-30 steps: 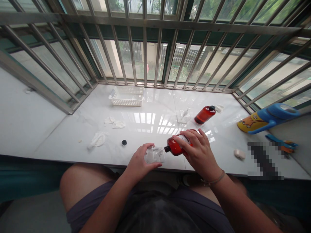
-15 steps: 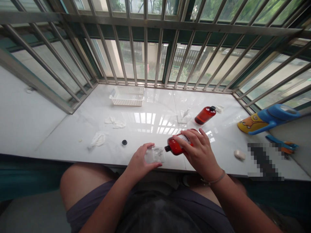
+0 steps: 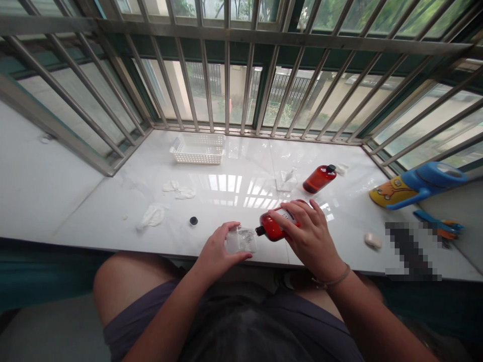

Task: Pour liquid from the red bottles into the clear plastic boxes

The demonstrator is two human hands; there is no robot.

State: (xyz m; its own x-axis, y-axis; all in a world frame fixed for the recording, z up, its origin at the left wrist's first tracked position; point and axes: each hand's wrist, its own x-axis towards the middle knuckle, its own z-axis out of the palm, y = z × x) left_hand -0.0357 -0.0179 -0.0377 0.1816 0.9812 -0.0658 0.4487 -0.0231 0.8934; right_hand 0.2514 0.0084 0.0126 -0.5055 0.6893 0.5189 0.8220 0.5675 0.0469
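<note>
Near the front edge of the white counter, my left hand (image 3: 217, 254) grips a small clear container (image 3: 242, 240) between thumb and fingers. My right hand (image 3: 307, 234) is wrapped round a red bottle (image 3: 272, 226) with a white label. The bottle is tilted, its uncapped black neck pointing left at the container's right side. Whether liquid runs out is too small to tell. A black cap (image 3: 193, 221) lies left of the container. Behind my right hand is another red bottle (image 3: 319, 179) with its black cap on.
A white perforated basket (image 3: 198, 150) sits by the barred window. Crumpled white gloves or tissues (image 3: 153, 216) lie at left. At right are a blue-yellow flask (image 3: 415, 186), a beige lump (image 3: 372, 240) and a blue-orange item (image 3: 439, 224). A clear square dish (image 3: 287, 180) lies behind the held bottle.
</note>
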